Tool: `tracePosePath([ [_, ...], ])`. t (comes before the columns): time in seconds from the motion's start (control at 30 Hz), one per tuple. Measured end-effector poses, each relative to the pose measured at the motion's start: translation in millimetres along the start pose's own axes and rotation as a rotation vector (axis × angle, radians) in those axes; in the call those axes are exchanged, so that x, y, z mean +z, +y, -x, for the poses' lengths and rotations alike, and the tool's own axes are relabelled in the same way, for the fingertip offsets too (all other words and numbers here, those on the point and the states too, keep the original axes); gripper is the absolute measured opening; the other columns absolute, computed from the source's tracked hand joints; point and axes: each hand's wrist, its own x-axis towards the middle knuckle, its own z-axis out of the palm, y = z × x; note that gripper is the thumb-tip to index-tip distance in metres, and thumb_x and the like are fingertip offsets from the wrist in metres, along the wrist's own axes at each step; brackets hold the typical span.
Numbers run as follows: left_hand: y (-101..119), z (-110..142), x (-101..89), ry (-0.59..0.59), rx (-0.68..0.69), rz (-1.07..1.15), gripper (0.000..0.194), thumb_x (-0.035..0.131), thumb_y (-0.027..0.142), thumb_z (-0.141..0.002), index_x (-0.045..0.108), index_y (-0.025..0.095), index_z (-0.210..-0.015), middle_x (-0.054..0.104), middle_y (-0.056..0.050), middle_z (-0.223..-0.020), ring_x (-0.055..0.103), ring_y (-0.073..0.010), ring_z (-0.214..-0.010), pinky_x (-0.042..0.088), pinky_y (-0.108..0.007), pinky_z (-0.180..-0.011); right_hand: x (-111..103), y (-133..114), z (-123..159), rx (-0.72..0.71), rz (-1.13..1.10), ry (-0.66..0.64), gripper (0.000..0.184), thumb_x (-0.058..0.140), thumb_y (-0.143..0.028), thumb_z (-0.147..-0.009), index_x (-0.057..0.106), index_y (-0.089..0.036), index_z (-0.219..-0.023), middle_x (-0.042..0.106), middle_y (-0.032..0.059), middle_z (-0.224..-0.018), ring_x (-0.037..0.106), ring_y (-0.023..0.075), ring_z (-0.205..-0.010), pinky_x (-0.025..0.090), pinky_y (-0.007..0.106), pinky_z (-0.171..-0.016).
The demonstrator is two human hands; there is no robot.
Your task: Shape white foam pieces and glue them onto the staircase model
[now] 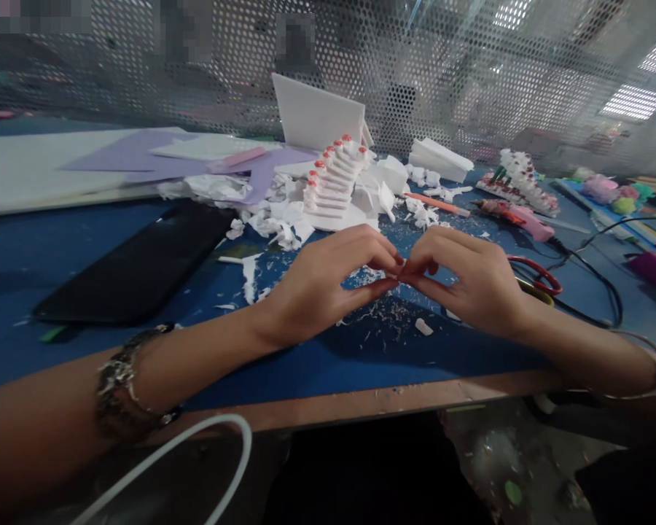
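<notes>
My left hand (333, 281) and my right hand (464, 281) meet at the fingertips over the blue tabletop (328, 372). Both are closed in a pinch, and whatever lies between the fingers is too small to make out. Fine white shreds (383, 321) and a small white scrap (423, 327) lie beneath them. Just behind the hands stands a white stepped model (333, 191) with red-tipped posts along its edge. Crumpled white scraps (284, 219) surround it.
A black phone-like slab (142, 266) lies left. Behind are purple sheets (142, 157) and an upright white board (320, 113) before a perforated metal screen (213, 95). To the right are a pink glue gun (530, 222), red-handled scissors (547, 275) and a black cord (606, 281).
</notes>
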Motion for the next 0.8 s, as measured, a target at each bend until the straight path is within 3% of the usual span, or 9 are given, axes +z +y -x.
tracePosePath([
  [0.27, 1, 1, 2.8, 0.004, -0.067, 0.099, 0.020, 0.058, 0.011, -0.074, 0.052, 0.017, -0.092, 0.061, 0.000, -0.086, 0.061, -0.0108, -0.074, 0.052, -0.022, -0.070, -1, -2, -3, 0.132, -0.079, -0.001, 0.011, 0.057, -0.023, -0.078, 0.052, -0.014, -0.076, 0.052, -0.0009, -0.070, 0.046, 0.0056, -0.060, 0.039, 0.019, -0.056],
  [0.47, 0, 0, 5.7, 0.043, -0.170, 0.222, 0.020, 0.057, 0.010, -0.073, 0.051, 0.018, -0.091, 0.060, 0.000, -0.087, 0.061, -0.0101, -0.077, 0.054, -0.020, -0.071, -6, 6, -5, 0.267, -0.193, 0.033, 0.009, 0.053, -0.023, -0.080, 0.054, -0.014, -0.078, 0.055, 0.0004, -0.072, 0.049, 0.0061, -0.062, 0.043, 0.018, -0.056],
  [0.67, -5, 0, 9.0, 0.129, -0.310, 0.382, 0.024, 0.058, 0.011, -0.071, 0.049, 0.019, -0.092, 0.057, 0.000, -0.083, 0.061, -0.0107, -0.077, 0.054, -0.019, -0.065, -3, 9, -5, 0.187, -0.124, -0.075, 0.039, 0.061, -0.038, -0.072, 0.052, -0.012, -0.100, 0.057, 0.0048, -0.088, 0.053, 0.0098, -0.073, 0.045, 0.024, -0.066],
  [0.8, -8, -1, 10.5, 0.094, -0.364, 0.462, 0.026, 0.058, 0.016, -0.073, 0.047, 0.017, -0.096, 0.058, -0.002, -0.085, 0.062, -0.0130, -0.077, 0.054, -0.021, -0.062, 4, 4, -6, 0.167, -0.138, -0.067, 0.031, 0.060, -0.032, -0.074, 0.051, -0.011, -0.096, 0.058, 0.0036, -0.085, 0.054, 0.0085, -0.072, 0.045, 0.022, -0.066],
])
